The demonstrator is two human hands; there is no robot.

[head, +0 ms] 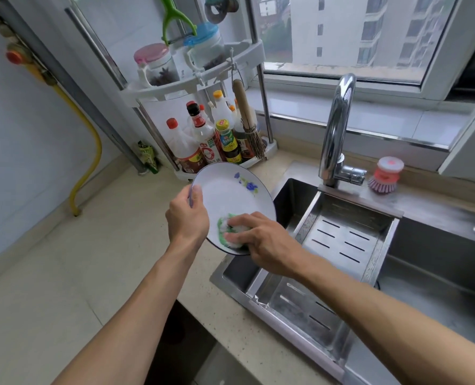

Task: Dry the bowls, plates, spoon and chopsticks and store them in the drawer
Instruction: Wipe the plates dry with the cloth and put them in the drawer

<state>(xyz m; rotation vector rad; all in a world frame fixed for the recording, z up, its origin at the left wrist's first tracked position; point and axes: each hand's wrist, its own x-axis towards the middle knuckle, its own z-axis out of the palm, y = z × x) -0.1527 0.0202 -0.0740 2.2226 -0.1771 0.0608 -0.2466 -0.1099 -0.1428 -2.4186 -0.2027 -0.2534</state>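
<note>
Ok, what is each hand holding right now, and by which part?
The left hand grips the plate by its left rim, tilted over the sink edge. The right hand presses a green-and-white cloth against the plate's lower face.

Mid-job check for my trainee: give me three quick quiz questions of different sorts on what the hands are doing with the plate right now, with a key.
1. True or false: the left hand grips the plate by its rim.
2. What does the right hand press against the plate?
A. the green and white cloth
B. the pink dish brush
C. a spoon
3. Fill in: the plate is held tilted, partly above the counter and partly above the ____.

Key
1. True
2. A; the brush sits on the ledge beside the faucet.
3. sink
</note>
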